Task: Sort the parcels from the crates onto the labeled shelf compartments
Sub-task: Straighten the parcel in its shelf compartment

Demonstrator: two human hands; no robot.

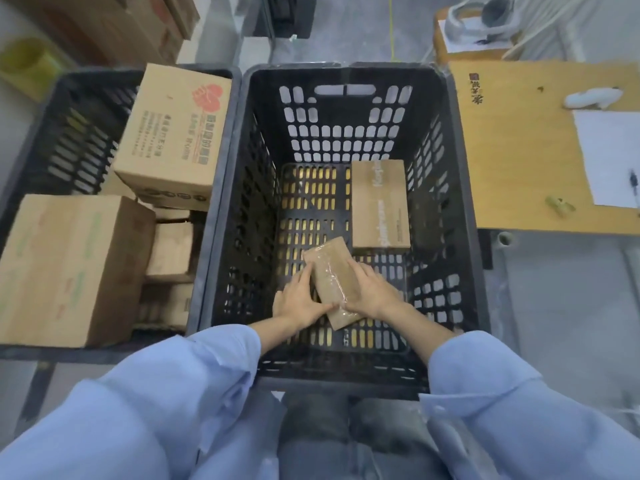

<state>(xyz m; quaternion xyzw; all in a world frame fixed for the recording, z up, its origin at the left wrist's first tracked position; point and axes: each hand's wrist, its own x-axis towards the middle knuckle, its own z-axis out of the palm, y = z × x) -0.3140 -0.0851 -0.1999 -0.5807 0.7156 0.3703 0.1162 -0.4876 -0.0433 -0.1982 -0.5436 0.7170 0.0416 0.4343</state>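
Note:
Deep inside a black slotted crate point(346, 81), a small flat brown parcel point(334, 271) with clear tape along its top lies tilted near the crate floor. My left hand point(299, 301) grips its left edge and my right hand point(372, 294) grips its right edge. A larger brown box point(380, 206) lies flat on the crate floor just behind the parcel, toward the right wall. No shelf is in view.
A second black crate point(72, 109) on the left holds several cardboard boxes, the top one point(173, 133) printed with a red flower. A wooden table point(519, 150) on the right carries a white paper sheet point(609, 154) and a pen point(633, 183). Grey floor lies beyond.

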